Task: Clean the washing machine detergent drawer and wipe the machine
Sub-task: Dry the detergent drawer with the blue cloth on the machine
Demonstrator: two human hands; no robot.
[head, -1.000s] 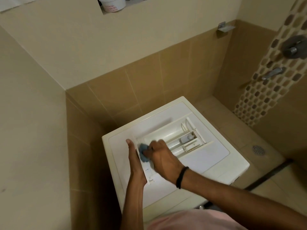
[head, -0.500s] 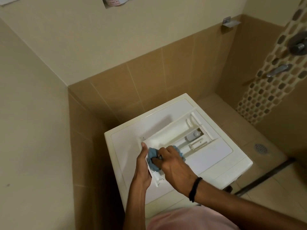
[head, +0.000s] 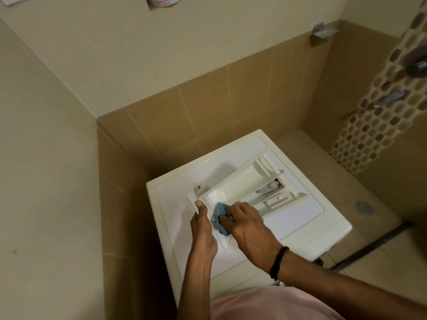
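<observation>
A white detergent drawer (head: 245,181) lies on top of the white washing machine (head: 298,229), its compartments facing up and its front panel towards me. My left hand (head: 203,227) holds the drawer's front panel from the left side, thumb on its edge. My right hand (head: 247,222) grips a crumpled blue cloth (head: 220,215) and presses it into the drawer's near end, just behind the front panel. Part of the cloth is hidden under my fingers.
The machine stands in a tiled corner, walls close behind and to the left. A floor drain (head: 363,207) and tiled floor lie to the right. Shower fittings (head: 390,98) stick out of the right wall. A tub (head: 161,1) sits in a wall niche above.
The drawer's far end has tipped up and it has turned a little. My right hand with the cloth has shifted along the near end. My left hand stays on the front panel.
</observation>
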